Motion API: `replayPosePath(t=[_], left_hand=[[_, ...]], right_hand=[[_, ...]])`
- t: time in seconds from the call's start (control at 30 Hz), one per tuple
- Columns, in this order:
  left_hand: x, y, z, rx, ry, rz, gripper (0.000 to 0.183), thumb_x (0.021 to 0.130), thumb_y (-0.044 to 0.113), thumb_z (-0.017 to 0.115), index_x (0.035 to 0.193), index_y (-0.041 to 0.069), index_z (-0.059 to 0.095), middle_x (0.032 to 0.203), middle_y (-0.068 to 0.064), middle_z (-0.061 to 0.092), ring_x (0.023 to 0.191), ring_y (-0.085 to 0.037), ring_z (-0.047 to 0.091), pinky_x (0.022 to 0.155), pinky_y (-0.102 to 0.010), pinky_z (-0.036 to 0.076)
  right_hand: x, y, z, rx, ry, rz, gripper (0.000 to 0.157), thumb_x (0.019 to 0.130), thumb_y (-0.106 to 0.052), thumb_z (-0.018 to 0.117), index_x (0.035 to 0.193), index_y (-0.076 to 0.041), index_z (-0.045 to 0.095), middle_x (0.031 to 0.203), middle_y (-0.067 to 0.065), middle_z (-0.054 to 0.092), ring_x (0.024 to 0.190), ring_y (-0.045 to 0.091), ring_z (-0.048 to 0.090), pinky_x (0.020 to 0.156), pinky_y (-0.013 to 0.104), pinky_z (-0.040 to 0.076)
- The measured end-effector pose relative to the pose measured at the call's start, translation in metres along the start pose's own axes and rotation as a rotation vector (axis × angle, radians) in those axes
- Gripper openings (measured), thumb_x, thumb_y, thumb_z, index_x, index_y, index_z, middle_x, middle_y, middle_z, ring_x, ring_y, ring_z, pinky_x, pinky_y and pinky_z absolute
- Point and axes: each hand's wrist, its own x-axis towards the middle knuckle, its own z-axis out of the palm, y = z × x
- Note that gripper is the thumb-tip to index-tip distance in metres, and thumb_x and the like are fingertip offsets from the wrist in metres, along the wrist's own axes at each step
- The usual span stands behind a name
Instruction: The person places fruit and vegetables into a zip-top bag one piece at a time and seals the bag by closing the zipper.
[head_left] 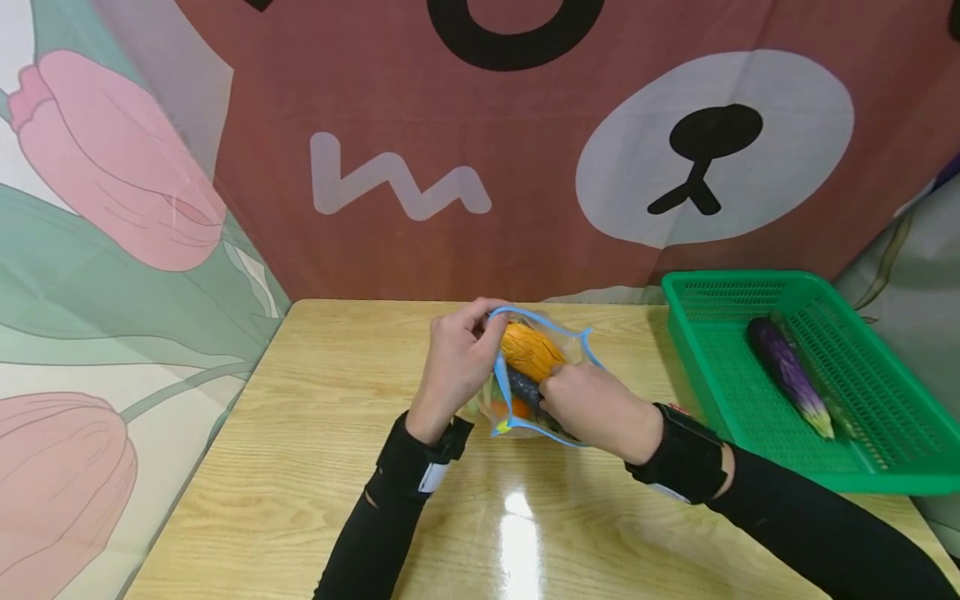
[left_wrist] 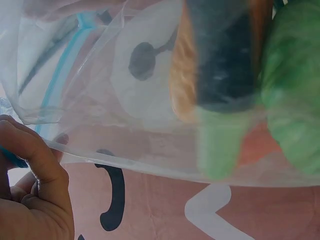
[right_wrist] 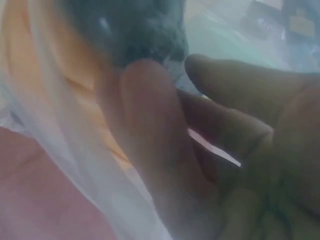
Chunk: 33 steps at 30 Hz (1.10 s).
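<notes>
A clear plastic zip bag (head_left: 486,398) with a blue-edged mouth stands on the table. My left hand (head_left: 459,354) pinches the left side of its rim; in the left wrist view, the curled fingers (left_wrist: 37,165) are at the blue strip. Inside lie a wrinkled orange-yellow vegetable (head_left: 529,350), a dark green, speckled long vegetable (head_left: 525,386), an orange piece (head_left: 517,408) and a rounded green one (left_wrist: 295,90). My right hand (head_left: 600,408) reaches into the mouth. Its fingertips (right_wrist: 150,82) touch the dark vegetable's blunt end, with the thumb apart from them.
A green plastic basket (head_left: 720,383) stands at the right, with a purple eggplant (head_left: 787,375) and a long green vegetable (head_left: 821,379) in it. The wooden table (head_left: 300,467) meets a printed cloth (head_left: 420,258) at its back edge.
</notes>
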Motion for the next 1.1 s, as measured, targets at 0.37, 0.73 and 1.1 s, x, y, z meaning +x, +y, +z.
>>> replayPosePath(t=[0.37, 0.73, 1.1], left_hand=[[0.0, -0.001, 0.0, -0.002, -0.001, 0.012, 0.015, 0.095, 0.011, 0.056, 0.095, 0.009, 0.071, 0.054, 0.003, 0.044, 0.041, -0.009, 0.036, 0.041, -0.025, 0.029], [0.001, 0.0, 0.0, -0.013, -0.02, 0.004, 0.017, 0.096, 0.015, 0.055, 0.097, 0.009, 0.07, 0.056, 0.002, 0.044, 0.041, -0.01, 0.035, 0.041, -0.026, 0.028], [-0.001, -0.001, 0.002, -0.028, -0.018, -0.001, 0.014, 0.095, 0.011, 0.056, 0.095, 0.007, 0.07, 0.056, 0.001, 0.043, 0.042, -0.011, 0.035, 0.043, -0.025, 0.028]], right_hand=[[-0.013, -0.002, -0.033, 0.143, 0.06, 0.017, 0.012, 0.085, -0.015, 0.071, 0.077, -0.01, 0.063, 0.069, -0.003, 0.051, 0.053, 0.009, 0.046, 0.049, 0.024, 0.041], [-0.055, 0.042, -0.07, 0.127, 0.416, 0.073, 0.034, 0.096, -0.037, 0.052, 0.077, -0.014, 0.068, 0.072, -0.007, 0.061, 0.059, 0.005, 0.054, 0.05, 0.024, 0.045], [-0.098, 0.125, -0.066, 0.183, 0.235, 0.501, 0.009, 0.09, -0.017, 0.065, 0.084, -0.014, 0.071, 0.072, -0.004, 0.063, 0.055, 0.005, 0.052, 0.051, 0.026, 0.04]])
